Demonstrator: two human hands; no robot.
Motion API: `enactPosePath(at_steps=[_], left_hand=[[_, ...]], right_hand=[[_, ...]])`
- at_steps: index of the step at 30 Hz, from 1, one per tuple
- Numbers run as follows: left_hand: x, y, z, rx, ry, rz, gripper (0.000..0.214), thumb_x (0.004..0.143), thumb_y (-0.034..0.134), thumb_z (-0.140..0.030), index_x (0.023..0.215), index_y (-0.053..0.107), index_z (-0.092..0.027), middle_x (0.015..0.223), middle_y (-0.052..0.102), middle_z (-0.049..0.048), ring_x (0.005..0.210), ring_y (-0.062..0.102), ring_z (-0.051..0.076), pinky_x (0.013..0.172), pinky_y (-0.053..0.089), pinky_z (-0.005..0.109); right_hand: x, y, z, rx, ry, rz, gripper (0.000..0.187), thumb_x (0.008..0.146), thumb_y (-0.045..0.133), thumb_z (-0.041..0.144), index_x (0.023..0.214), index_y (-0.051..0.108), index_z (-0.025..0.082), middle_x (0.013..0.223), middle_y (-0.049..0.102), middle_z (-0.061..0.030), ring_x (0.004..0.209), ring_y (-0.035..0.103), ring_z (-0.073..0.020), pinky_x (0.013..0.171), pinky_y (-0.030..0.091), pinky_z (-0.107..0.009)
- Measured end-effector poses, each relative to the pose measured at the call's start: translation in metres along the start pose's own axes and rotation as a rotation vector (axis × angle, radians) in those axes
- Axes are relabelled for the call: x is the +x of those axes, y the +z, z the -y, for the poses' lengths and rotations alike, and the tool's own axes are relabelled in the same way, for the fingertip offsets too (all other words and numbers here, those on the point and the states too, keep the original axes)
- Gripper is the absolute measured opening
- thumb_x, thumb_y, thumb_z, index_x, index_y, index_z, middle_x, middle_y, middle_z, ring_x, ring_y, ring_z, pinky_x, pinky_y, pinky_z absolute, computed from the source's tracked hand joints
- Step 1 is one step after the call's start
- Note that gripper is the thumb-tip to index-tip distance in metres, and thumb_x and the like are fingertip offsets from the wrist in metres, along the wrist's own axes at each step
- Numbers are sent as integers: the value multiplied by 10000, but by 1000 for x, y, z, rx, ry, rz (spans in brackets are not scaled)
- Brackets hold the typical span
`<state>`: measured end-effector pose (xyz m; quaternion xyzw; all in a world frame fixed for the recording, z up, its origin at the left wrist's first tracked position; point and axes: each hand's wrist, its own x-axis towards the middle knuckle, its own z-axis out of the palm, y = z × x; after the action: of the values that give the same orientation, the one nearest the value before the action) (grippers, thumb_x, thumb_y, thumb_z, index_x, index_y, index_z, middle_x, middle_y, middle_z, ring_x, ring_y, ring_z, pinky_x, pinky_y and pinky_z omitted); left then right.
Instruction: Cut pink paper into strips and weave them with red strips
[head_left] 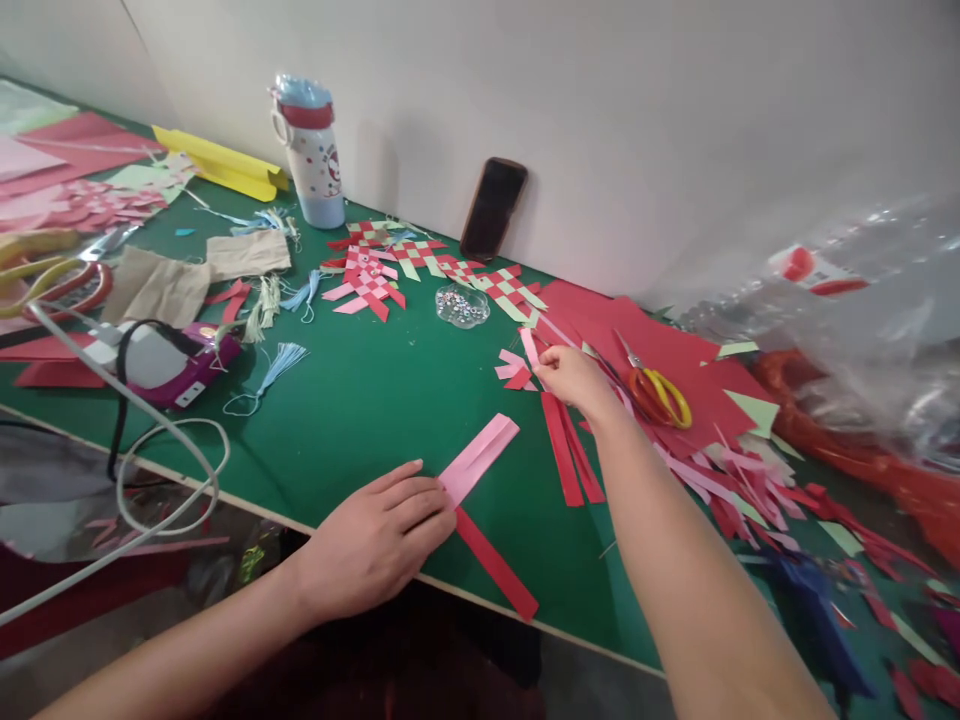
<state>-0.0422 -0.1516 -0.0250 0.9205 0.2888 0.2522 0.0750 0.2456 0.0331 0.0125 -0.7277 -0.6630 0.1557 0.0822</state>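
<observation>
My left hand (pixel 386 540) is at the table's front edge, its fingers closed over the meeting ends of a folded pink paper strip (pixel 486 450) and a red paper strip (pixel 499 568). Its thumb is hidden. My right hand (pixel 568 374) reaches farther out and pinches a short pink paper strip (pixel 529 346) between thumb and fingertips. Just left of those fingertips lies a small bunch of pink and red strips (pixel 514 370). Below the right hand, red strips (pixel 564 455) lie side by side on the green tabletop.
Woven paper fish (pixel 367 275) and a clear dish of small beads (pixel 461 306) lie at the back. A phone (pixel 493 210) leans on the wall near a bottle (pixel 311 155). Scissors (pixel 660 395) rest on red paper (pixel 637 330). Tassels (pixel 277 368) and a white cable (pixel 165 420) are left.
</observation>
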Motion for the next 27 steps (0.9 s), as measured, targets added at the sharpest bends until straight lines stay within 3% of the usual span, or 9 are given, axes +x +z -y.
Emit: enactPosePath(at_steps=[4, 8, 12, 19, 27], left_hand=[[2, -4, -1, -1, -6, 22, 280, 978, 476, -212, 1227, 600, -185, 1194, 678, 59, 1184, 596, 196, 1196, 320, 442], [1, -5, -1, -25, -9, 30, 276, 975, 507, -278, 1220, 601, -195, 1187, 677, 52, 1200, 584, 205, 1196, 311, 449], [-1, -2, -2, -41, -20, 16, 274, 964, 526, -294, 1201, 604, -182, 1201, 678, 59, 1205, 582, 207, 1204, 290, 444], [1, -4, -3, -70, -54, 37, 155, 957, 526, -287, 1024, 608, -173, 1190, 688, 56, 1189, 601, 193, 1205, 288, 436], [2, -5, -2, -79, -60, 33, 124, 952, 529, -280, 992, 601, -187, 1185, 693, 58, 1187, 607, 186, 1202, 292, 431]], right_hand=[[-4, -7, 1, 104, -30, -188, 153, 849, 617, 279, 932, 680, 166, 894, 702, -51, 830, 648, -201, 786, 515, -356], [-16, -27, 0, 228, -67, -396, 240, 840, 570, 343, 989, 638, 168, 934, 694, -71, 820, 641, -188, 754, 499, -319], [-32, -46, -2, 313, -107, -458, 196, 804, 604, 360, 910, 622, 195, 860, 693, -47, 767, 641, -178, 748, 500, -317], [-75, -41, -7, 379, -146, -337, 199, 784, 635, 397, 826, 617, 203, 718, 678, -25, 644, 628, -173, 652, 506, -311], [-153, -13, -6, 246, -184, 61, 216, 891, 548, 442, 870, 645, 251, 716, 686, 14, 609, 626, -159, 564, 493, -274]])
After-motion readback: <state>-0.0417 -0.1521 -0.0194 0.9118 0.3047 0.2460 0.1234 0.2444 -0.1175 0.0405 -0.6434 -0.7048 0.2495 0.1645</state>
